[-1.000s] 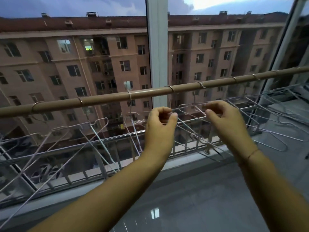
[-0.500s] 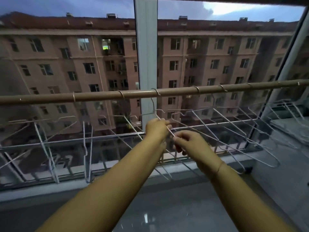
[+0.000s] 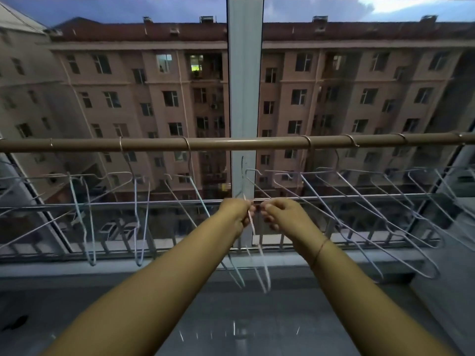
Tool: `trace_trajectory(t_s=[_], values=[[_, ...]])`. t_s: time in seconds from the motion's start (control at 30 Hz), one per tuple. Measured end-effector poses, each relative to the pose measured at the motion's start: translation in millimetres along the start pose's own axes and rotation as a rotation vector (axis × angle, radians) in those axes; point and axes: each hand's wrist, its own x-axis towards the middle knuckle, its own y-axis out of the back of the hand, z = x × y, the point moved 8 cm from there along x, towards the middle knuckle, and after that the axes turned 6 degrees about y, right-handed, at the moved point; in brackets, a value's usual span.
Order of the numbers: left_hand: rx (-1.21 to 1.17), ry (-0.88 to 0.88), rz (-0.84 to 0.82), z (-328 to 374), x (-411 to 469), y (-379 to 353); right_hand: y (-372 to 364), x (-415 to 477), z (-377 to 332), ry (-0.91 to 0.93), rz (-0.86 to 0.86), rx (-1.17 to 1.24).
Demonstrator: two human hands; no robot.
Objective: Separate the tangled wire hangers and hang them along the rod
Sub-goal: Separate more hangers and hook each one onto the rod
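Hangers (image 3: pixel 259 253) pinched below rod (image 3: pixel 231 144) by left hand (image 3: pixel 237 211) and right hand (image 3: pixel 281 211), fingers clenched on wire; others hooked along rod.

This is an enclosed balcony of an upper-floor flat. A long tan metal drying rod (image 3: pixel 159 144) crosses tall glazed windows split by a white frame post (image 3: pixel 244 73); outside, a grey steel railing (image 3: pixel 359 199) and a many-storeyed pinkish apartment block (image 3: pixel 159 86) opposite.
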Motion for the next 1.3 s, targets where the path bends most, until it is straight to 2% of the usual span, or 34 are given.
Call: trace_trajectory(t_s=[0.13, 0.3, 0.53, 0.63, 0.7, 0.8, 0.9, 0.97, 1.1, 1.3], values=[[0.125, 0.043, -0.026, -27.9, -6.3, 5.7, 10.4, 7.6, 8.5, 0.059, -0.018, -0.110], [0.282, -0.021, -0.057, -35.7, -14.0, 18.8, 0.9, 15.6, 22.4, 0.128, -0.077, -0.215], [0.552, -0.036, -0.166, -42.9, -14.7, 29.5, -9.9, 9.6, 39.8, 0.140, -0.249, -0.532], [0.548, -0.068, -0.170, -44.5, -13.5, 29.4, -4.2, 2.1, 36.6, 0.155, -0.280, -0.562], [0.493, -0.091, -0.116, -45.3, -11.4, 31.7, -0.2, -4.3, 35.8, 0.141, -0.285, -0.557], [0.374, -0.131, 0.017, -45.8, -8.0, 39.7, 5.0, -15.0, 43.3, 0.056, -0.281, -0.503], [0.273, -0.191, 0.074, -46.4, -11.0, 40.4, 7.9, -28.9, 53.1, -0.052, -0.230, -0.320], [0.243, -0.188, 0.016, -49.5, -16.2, 29.8, 6.9, -38.7, 55.2, -0.086, -0.180, -0.211], [0.129, -0.137, -0.214, -50.8, -33.1, -4.4, -1.7, -53.3, 42.8, -0.065, -0.133, 0.040], [0.005, -0.235, -0.279, -19.8, -52.3, -13.0, 4.2, -56.9, -4.0, 0.088, -0.067, 0.138]])
